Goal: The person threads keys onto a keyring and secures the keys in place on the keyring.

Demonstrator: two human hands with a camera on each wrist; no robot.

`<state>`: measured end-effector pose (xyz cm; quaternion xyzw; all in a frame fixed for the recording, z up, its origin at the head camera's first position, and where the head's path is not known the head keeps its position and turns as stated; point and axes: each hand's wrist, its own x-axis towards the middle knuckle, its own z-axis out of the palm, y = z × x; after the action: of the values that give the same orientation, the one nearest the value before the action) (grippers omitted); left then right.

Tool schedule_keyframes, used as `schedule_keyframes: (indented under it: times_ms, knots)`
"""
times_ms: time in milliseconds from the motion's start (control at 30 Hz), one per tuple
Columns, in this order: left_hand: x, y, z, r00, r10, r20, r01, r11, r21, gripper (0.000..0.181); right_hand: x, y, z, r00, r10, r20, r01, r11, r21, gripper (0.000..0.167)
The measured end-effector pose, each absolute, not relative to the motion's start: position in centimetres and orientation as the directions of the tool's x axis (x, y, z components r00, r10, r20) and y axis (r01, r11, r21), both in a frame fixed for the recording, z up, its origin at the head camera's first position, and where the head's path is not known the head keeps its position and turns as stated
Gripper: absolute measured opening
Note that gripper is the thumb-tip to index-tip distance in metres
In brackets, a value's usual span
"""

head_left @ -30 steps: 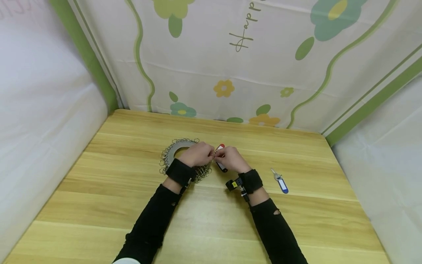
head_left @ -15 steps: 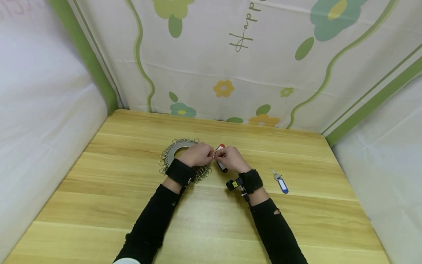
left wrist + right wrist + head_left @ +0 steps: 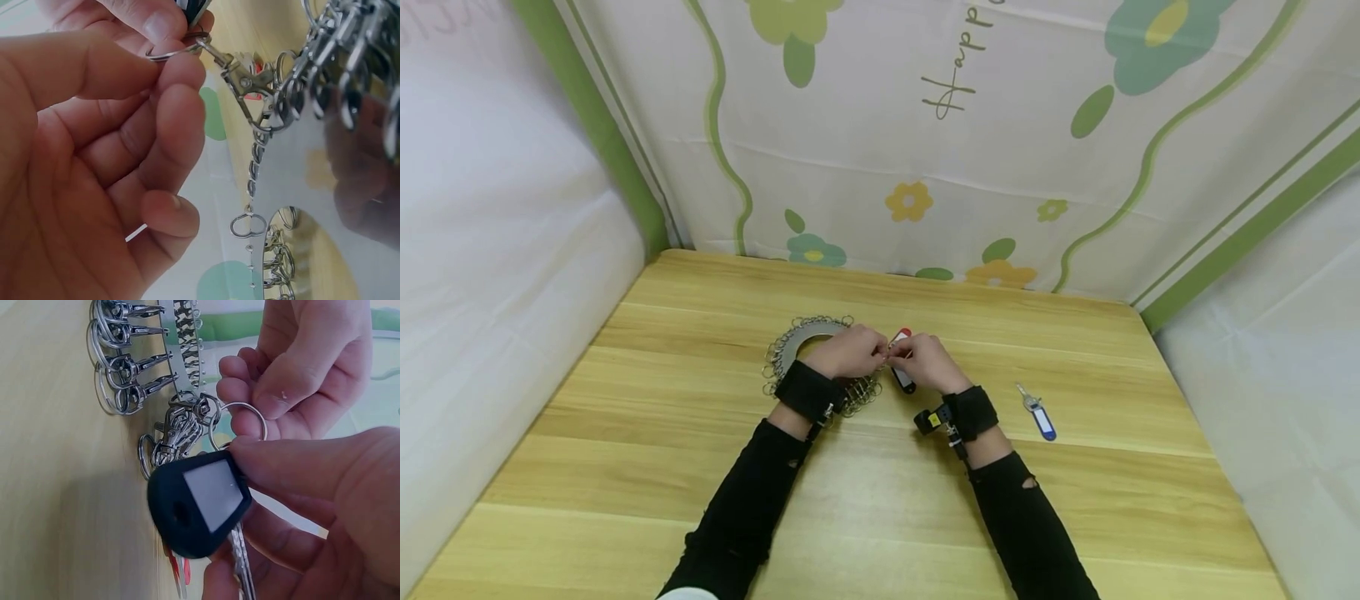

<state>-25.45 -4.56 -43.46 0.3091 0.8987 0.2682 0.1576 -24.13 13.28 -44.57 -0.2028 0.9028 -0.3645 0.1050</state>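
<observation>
In the head view both hands meet beside a flat metal ring plate (image 3: pixel 787 348) edged with small swivel clasps. The left hand (image 3: pixel 848 352) pinches a split ring (image 3: pixel 154 57) between thumb and fingertip. That ring meets the end of a swivel clasp (image 3: pixel 245 80) at the plate. My right hand (image 3: pixel 925 363) has its thumb and fingers on the same split ring, right by a black key tag (image 3: pixel 187 503). A key (image 3: pixel 242 565) hangs below that tag, against the right fingers. Exactly how key, tag and ring are linked is partly hidden by the fingertips.
A red key tag (image 3: pixel 904 332) lies just behind the hands, near the plate. On the wooden table (image 3: pixel 850 500) to the right is a key with a blue key tag (image 3: pixel 1042 423). White printed curtains (image 3: pixel 850 150) stand at the back and both sides.
Hardly anything differs; the fingers shift very slightly at the split ring. Plate, blue-tagged key and both arms stay in place.
</observation>
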Motion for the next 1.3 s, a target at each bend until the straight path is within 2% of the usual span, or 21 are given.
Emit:
schedule_keyframes:
  times_ms: [333,600,733,933,1300]
  knots:
    - [-25.54,-4.55,-43.44,-0.739,0.654,-0.163,0.475,0.677,0.562,0.023,-24.29,13.39,-44.94,-0.892,-0.451,-0.041,-0.297,0.652,-0.698,0.012]
    - [-25.52,-4.59,-43.36,-0.729,0.662,-0.174,0.46,0.661,0.593,0.027,-24.28,13.34,-44.98,-0.897,-0.441,-0.039,-0.292,0.655,-0.697,0.013]
    - [-25.42,-4.55,-43.33,-0.747,0.644,-0.163,0.449,0.671,0.59,0.028,-24.19,13.33,-44.84,-0.915,-0.401,-0.033,-0.273,0.68,-0.681,0.012]
    - [-25.31,-4.11,-43.49,-0.789,0.596,-0.15,0.451,0.726,0.519,0.023,-24.03,13.22,-44.69,-0.924,-0.378,-0.058,-0.233,0.676,-0.699,0.009]
    - [-25.19,-3.72,-43.46,-0.805,0.584,-0.106,0.488,0.752,0.443,0.023,-24.12,13.19,-44.65,-0.923,-0.383,-0.039,-0.237,0.644,-0.727,0.01]
